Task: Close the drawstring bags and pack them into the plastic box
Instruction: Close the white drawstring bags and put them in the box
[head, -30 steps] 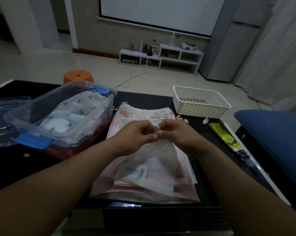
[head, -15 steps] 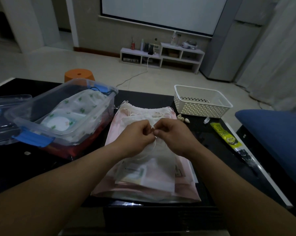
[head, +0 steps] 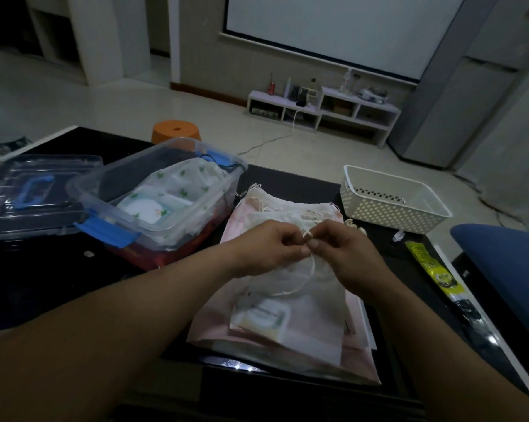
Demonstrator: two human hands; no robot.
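A white translucent drawstring bag [head: 303, 312] lies on top of a stack of pale pink and white bags [head: 287, 214] on the black table. My left hand [head: 266, 248] and my right hand [head: 345, 254] meet over its mouth, and both pinch its white cord [head: 299, 287], which loops down below my fingers. The clear plastic box [head: 111, 181] with blue clips stands to the left, open, with a leaf-print bag [head: 178, 190] inside over something red.
The box's clear lid [head: 28, 190] lies at the far left. A white perforated basket [head: 391, 199] stands at the back right, a yellow-and-black packet [head: 430, 266] lies along the right table edge, and a blue cushion [head: 507, 269] is beyond it. An orange stool [head: 178, 132] is behind the table.
My hands have stayed over the bag's mouth, working the cord; a loop of cord now hangs lower beneath my fingers. The camera has shifted slightly.
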